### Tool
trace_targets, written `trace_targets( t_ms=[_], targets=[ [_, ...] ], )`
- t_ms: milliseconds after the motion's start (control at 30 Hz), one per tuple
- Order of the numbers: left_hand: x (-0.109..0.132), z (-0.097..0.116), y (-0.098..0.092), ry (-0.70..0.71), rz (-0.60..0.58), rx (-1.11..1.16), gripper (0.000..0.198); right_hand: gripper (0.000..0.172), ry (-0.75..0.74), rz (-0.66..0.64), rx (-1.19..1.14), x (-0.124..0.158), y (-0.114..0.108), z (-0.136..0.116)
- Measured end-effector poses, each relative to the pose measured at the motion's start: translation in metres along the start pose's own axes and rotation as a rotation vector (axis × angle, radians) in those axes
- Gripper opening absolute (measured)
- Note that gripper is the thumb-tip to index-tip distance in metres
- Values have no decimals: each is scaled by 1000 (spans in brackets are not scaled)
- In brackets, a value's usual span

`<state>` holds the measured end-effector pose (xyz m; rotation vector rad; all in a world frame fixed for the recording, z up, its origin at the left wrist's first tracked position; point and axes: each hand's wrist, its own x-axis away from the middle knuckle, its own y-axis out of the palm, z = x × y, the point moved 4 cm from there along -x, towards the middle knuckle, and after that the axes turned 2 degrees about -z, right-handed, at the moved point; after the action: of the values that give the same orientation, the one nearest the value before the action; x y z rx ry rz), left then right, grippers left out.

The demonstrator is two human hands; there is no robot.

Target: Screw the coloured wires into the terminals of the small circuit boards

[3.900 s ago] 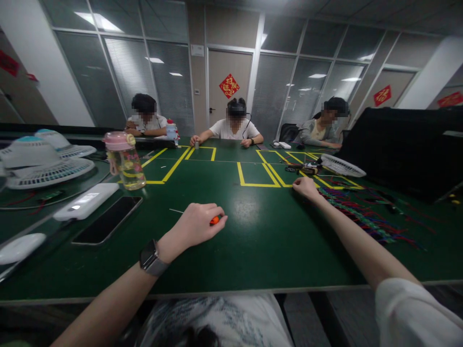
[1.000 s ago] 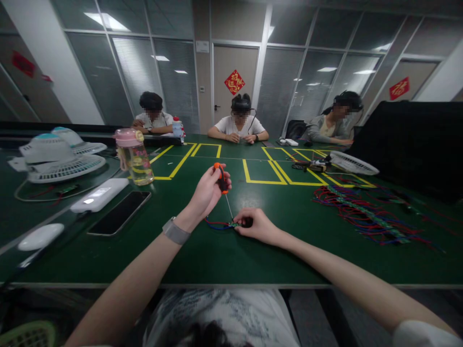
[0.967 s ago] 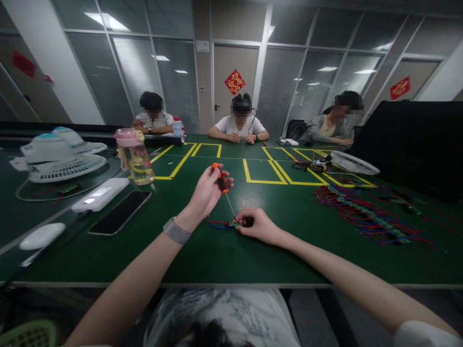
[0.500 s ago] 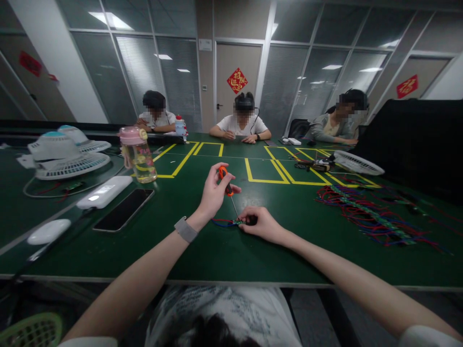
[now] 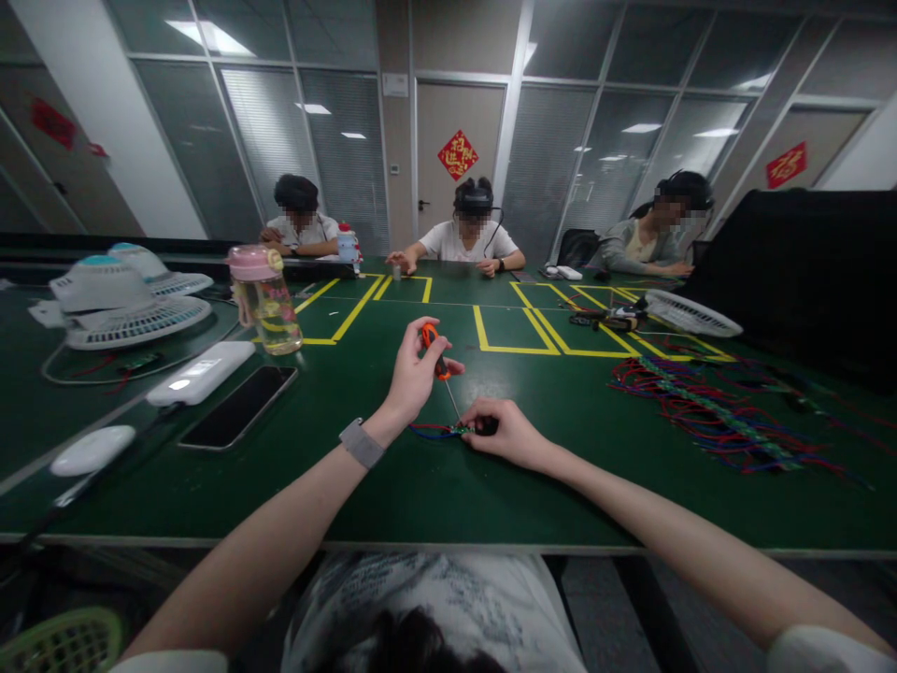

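My left hand point(image 5: 415, 372) is wrapped round the orange and black handle of a screwdriver point(image 5: 435, 353). The shaft slants down to the right, and its tip meets a small green circuit board point(image 5: 459, 430) on the table. Red and blue wires point(image 5: 431, 431) run out from the board's left side. My right hand point(image 5: 503, 432) pinches the board's right end, with its fingertips beside the screwdriver tip. A dark part shows under the fingers of that hand; what it is I cannot make out.
On the green table point(image 5: 392, 500), left, lie a phone point(image 5: 239, 408), a white power strip point(image 5: 201, 373), a bottle point(image 5: 264, 304) and fans point(image 5: 133, 304). Several wired boards point(image 5: 721, 411) lie right, near a black screen point(image 5: 813, 290). Three people sit opposite.
Both my hands, the screwdriver and the board hold nearly the same place. Across the table, the middle person's hand has moved outward to the left, to a small object on the table.
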<state>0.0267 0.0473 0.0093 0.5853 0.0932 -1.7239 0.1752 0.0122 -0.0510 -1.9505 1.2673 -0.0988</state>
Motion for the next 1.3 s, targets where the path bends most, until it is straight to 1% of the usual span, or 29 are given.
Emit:
trace_targets(
  t_ms=[367, 567, 667, 833, 933, 1033, 1133, 1233, 1300],
  targets=[
    [3, 0, 2, -22, 1, -43, 29, 14, 11, -3, -9, 0, 0, 0],
    [2, 0, 2, -1, -10, -69, 28, 13, 6, 0, -3, 0, 0, 1],
    [4, 5, 4, 51, -45, -157, 27, 13, 11, 2, -9, 0, 0, 0],
    [12, 21, 13, 217, -175, -328, 27, 13, 17, 0, -14, 0, 0, 0],
    [16, 29, 18, 271, -212, -325, 26, 12, 16, 4, -6, 0, 0, 0],
    [17, 33, 23, 253, -237, -288, 27, 12, 17, 2, -1, 0, 0, 0],
    [17, 36, 27, 281, -227, -338, 21, 11, 19, 4, -13, 0, 0, -1],
    [18, 42, 27, 391, -158, -491, 11, 12, 28, 9, -20, 0, 0, -1],
    [18, 45, 27, 443, -141, -571, 11, 12, 30, 8, -19, 0, 0, 0]
  ],
)
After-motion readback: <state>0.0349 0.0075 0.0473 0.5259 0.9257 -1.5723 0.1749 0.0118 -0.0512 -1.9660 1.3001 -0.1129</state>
